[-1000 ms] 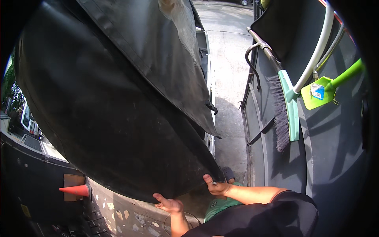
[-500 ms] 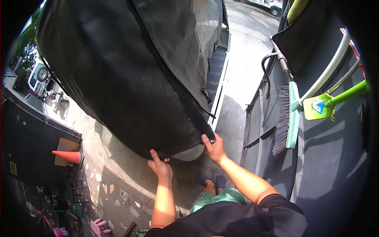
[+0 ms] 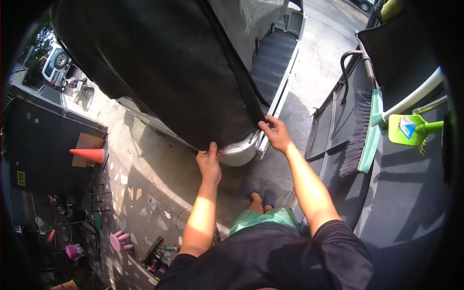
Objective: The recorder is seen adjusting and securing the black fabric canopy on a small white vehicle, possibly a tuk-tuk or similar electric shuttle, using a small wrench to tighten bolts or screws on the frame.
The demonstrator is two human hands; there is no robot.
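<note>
A large black sheet cover (image 3: 159, 63) with a clear plastic window (image 3: 256, 12) hangs over a light-coloured vehicle body. Both my hands grip its near lower edge. My left hand (image 3: 209, 164) pinches the edge with the thumb on top; some fingers are hidden beneath. At the near right corner, my right hand (image 3: 276, 135) is closed on the end of the cover's dark border strip. Between my hands, the vehicle's rounded silver corner (image 3: 241, 146) shows below the cover. To the right of the cover, a grey ribbed bed floor (image 3: 275, 63) is visible.
At my right, a teal push broom (image 3: 371, 130) and a lime-green dustpan (image 3: 407, 129) hang beside dark panels. An orange cone (image 3: 91, 154), a pink stool (image 3: 119, 240) and scattered tools (image 3: 157, 258) are at my left. A white vehicle (image 3: 55, 63) stands farther off.
Both hands have moved farther away from me, still holding the cover's edge. More of the silver corner and ribbed bed floor now shows. My view has shifted too.
</note>
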